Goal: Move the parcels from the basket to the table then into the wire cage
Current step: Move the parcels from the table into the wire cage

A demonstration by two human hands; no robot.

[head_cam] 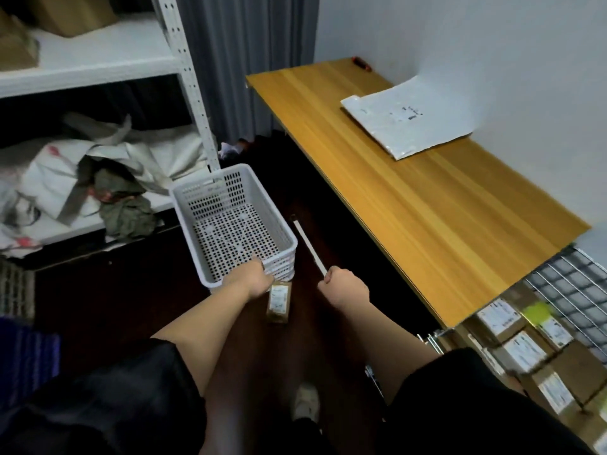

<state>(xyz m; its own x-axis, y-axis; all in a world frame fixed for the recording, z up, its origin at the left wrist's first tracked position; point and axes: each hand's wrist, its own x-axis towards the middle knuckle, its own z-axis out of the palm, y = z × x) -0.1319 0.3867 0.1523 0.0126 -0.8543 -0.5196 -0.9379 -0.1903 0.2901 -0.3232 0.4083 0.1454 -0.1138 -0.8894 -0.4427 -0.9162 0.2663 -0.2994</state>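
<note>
**Basket Empty, Two Parcels in Hand**

Below the table edge, over the dark floor, the left hand [254,279] gripped the near rim of the basket [210,195], its fingers curled over the edge; a small brown cardboard parcel [279,300] with a white printed label hung just beneath that hand, though whether the fingers also pinched it could not be told. The right hand [345,285] was closed in a fist around one end of a thin, flat white parcel [307,243], seen edge-on, which angled up and away from the knuckles.

One basket showed: white plastic, rectangular, perforated with rows of small holes on walls and floor, holding nothing. One long wooden table [427,205], striped in honey-coloured grain, carried a single flat, glossy white poly mailer [407,121] against the wall. Beyond the table's near end stood the wire cage [571,284], a silver grid, with at least five brown labelled boxes [522,351] stacked inside.
</note>
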